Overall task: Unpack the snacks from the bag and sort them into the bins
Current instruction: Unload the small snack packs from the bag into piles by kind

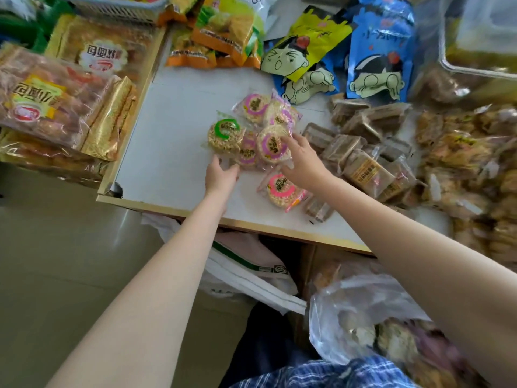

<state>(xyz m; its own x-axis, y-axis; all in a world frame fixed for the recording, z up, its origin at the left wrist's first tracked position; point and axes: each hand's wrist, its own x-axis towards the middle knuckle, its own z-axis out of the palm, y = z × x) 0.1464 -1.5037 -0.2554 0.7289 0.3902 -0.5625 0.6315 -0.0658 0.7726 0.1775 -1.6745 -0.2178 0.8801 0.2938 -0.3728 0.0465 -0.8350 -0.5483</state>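
Gold-edged bread bags [56, 107] crowd the far left, their near ends overhanging the white surface [173, 152] and their outer ends cut off by the frame. Orange-and-green snack packets [221, 37] lie behind them at the top, partly under a basket whose contents cannot be seen.

At the centre of the surface sits a loose cluster of round puffed-rice cakes [251, 130] in clear wrappers, most ringed in pink, one in green [225, 134]. The left hand [221, 175] reaches to the cluster's near edge, fingers loosely curled at a wrapper; whether this grip has closed on it cannot be told. The right hand [302, 161] rests its extended fingers on a pink-ringed cake, its grip spread rather than pinching. A single pink-ringed cake [281, 191] lies apart, just below the right wrist.

Blue and yellow cartoon pouches [335, 51] fan out behind. To the right, brown wrapped squares [361, 152] and blurred golden pastries [461, 163] pile up, their labels unreadable. A clear bin [481, 37] is cut off at top right. Below the surface's edge, a clear plastic bag [363, 317] holds more snacks, hard to make out.
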